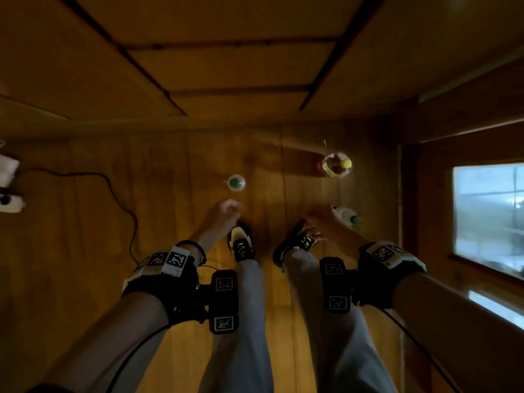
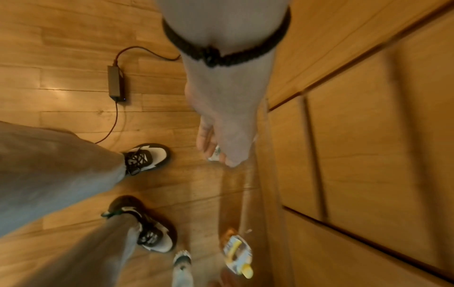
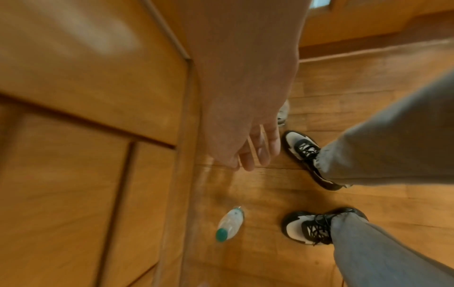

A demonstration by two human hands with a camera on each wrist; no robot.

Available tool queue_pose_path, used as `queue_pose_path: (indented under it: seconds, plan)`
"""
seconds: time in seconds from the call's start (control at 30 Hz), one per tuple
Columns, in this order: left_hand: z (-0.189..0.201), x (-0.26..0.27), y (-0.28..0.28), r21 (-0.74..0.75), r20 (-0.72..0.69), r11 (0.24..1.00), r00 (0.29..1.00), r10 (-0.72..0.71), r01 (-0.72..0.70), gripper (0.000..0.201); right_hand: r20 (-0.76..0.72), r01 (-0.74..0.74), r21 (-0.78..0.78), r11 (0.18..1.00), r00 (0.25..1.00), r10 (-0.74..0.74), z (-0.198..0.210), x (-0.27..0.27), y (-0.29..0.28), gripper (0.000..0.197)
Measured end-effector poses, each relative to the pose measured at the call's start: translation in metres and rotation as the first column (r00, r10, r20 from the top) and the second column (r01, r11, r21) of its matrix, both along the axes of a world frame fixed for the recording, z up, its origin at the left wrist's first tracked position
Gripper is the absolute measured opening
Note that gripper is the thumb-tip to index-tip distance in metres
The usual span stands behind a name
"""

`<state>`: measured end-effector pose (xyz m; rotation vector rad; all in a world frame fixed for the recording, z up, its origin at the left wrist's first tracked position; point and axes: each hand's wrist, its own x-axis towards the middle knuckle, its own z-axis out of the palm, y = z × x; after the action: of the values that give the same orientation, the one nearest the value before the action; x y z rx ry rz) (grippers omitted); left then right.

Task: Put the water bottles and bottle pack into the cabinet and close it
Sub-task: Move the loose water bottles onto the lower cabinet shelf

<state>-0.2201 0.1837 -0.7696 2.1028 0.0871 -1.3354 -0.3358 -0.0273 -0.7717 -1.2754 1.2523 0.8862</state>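
I look down at a wooden floor in front of a wooden cabinet [image 1: 226, 66] whose panel doors look closed. A clear bottle with a green cap [image 1: 236, 182] stands on the floor just beyond my left hand [image 1: 228, 212]. That hand hangs with loosely curled fingers [image 2: 209, 143], and clear plastic shows behind them. The bottle pack with yellow caps [image 1: 337, 164] stands further right, also in the left wrist view [image 2: 237, 254]. A second clear bottle [image 1: 347, 217] sits right of my right hand [image 1: 317, 222], which hangs with relaxed fingers [image 3: 258, 153] and holds nothing. The green-capped bottle [image 3: 229, 225] also shows in the right wrist view.
A black power adapter [image 2: 115, 83] and its cable [image 1: 113, 191] lie on the floor at the left. White objects [image 1: 8, 171] sit at the far left edge. A window panel [image 1: 487, 217] is on the right. My shoes [image 1: 241, 245] stand near the bottles.
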Motion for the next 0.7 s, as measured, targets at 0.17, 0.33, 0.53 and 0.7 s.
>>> queue_pose_path:
  seconds: [0.17, 0.33, 0.53, 0.7]
  plan:
    - [-0.088, 0.000, 0.001, 0.089, 0.166, 0.996, 0.986, 0.013, -0.028, 0.033, -0.066, 0.035, -0.049, 0.998, 0.997, -0.038, -0.086, -0.015, -0.013, 0.034]
    - [-0.157, 0.017, -0.010, 0.121, 0.245, 0.990, 0.969, 0.042, -0.073, 0.042, 0.016, 0.026, -0.107, 0.994, 1.000, -0.024, -0.149, -0.010, -0.028, 0.012]
    - [-0.221, 0.031, -0.017, 0.061, 0.316, 0.993, 0.945, 0.082, -0.106, 0.031, 0.108, 0.097, -0.292, 0.952, 0.992, -0.068, -0.202, -0.007, -0.060, 0.030]
    - [-0.250, 0.028, -0.020, 0.005, 0.367, 0.992, 0.923, 0.118, -0.129, 0.026, 0.063, -0.018, -0.487, 0.873, 0.996, 0.055, -0.220, -0.012, -0.094, 0.055]
